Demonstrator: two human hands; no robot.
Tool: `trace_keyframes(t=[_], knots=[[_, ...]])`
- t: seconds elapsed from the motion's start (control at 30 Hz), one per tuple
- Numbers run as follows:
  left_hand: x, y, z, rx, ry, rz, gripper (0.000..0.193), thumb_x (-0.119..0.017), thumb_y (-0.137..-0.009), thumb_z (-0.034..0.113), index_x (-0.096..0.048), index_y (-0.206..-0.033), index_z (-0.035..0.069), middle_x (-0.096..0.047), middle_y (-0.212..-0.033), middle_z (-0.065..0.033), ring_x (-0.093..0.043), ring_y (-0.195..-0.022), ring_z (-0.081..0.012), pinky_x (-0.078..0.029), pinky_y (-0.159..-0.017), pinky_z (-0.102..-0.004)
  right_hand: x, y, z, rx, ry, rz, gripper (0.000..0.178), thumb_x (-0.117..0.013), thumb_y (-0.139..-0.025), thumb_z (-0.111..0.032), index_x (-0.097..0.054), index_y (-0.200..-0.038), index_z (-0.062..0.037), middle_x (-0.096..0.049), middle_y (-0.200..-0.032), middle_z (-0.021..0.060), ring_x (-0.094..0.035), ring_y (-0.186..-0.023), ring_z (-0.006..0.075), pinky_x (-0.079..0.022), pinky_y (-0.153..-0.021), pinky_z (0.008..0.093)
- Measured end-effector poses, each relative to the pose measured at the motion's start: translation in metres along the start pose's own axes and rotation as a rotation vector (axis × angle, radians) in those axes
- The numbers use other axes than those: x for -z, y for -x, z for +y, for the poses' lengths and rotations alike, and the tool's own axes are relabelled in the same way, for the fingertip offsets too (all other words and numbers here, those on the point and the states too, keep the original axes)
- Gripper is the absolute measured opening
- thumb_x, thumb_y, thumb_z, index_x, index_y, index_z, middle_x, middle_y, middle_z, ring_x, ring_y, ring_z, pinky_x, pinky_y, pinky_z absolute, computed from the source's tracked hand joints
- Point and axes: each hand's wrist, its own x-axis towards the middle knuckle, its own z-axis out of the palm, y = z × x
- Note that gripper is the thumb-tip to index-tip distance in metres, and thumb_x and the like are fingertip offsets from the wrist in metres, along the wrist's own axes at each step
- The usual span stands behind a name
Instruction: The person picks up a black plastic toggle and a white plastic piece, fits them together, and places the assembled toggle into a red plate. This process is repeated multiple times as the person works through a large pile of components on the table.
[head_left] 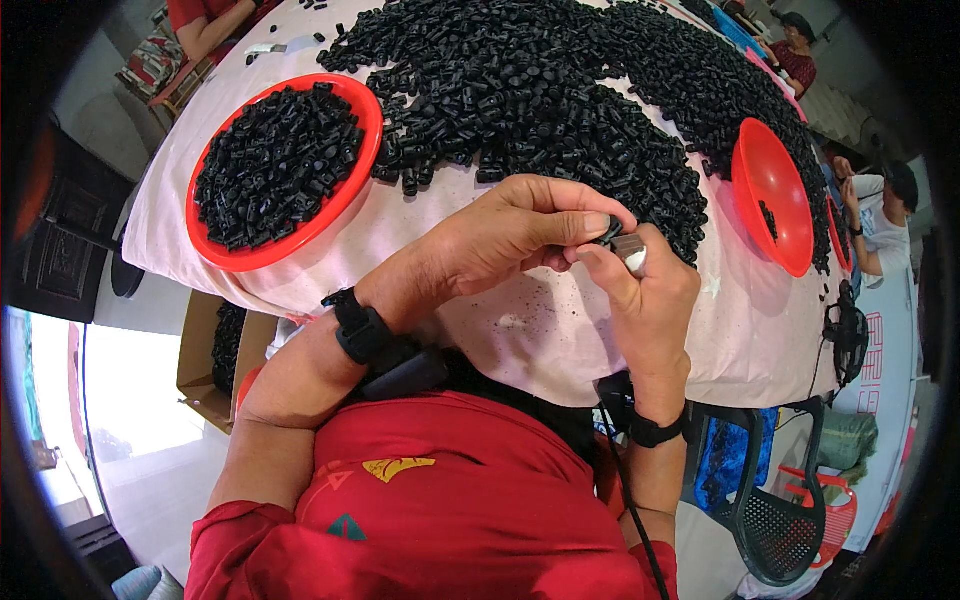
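Note:
My left hand [510, 230] pinches a small black plastic piece [607, 231] between thumb and fingertips, above the near part of the table. Closed round a short flat metal blade [627, 244], with something white at its lower end, is my right hand [650, 295]. The blade meets the black piece or lies right beside it; the fingers hide the exact contact. Just beyond both hands spreads a big heap of similar black plastic pieces [530, 110].
A red bowl [374, 125] full of black pieces stands at left. Another red bowl [785, 190], tilted, holds a few pieces at right. Pink cloth [520, 330] covers the table. A cardboard box [200, 345] and a dark chair [775, 530] flank me. Other people sit around the table.

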Motion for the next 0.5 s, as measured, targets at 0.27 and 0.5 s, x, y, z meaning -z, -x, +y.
trace_keyframes(t=[0.27,0.5], knots=[[0.0022,-0.0014,-0.0029,0.002,0.003,-0.015,0.033,-0.062,-0.093,0.025,-0.062,-0.119,0.006,-0.063,-0.09,0.0049,-0.054,-0.077,-0.0008,-0.045,-0.071,-0.0182,0.0014,-0.001,0.0003,-0.011,0.031,-0.032,0.05,-0.071,-0.077,-0.052,-0.06,-0.073,-0.0033,-0.06,-0.057,0.0084,-0.061,-0.05,0.023,-0.046,-0.047,0.0323],[0.0037,-0.0027,-0.0051,-0.012,0.011,-0.01,0.033,-0.062,-0.093,0.024,-0.062,-0.119,0.005,-0.065,-0.093,0.0033,-0.055,-0.079,-0.0016,-0.047,-0.072,-0.0184,-0.0021,-0.0003,0.0027,0.013,0.077,-0.042,0.05,-0.069,-0.079,-0.052,-0.06,-0.072,-0.0036,-0.06,-0.058,0.0088,-0.061,-0.05,0.024,-0.046,-0.046,0.0328]])
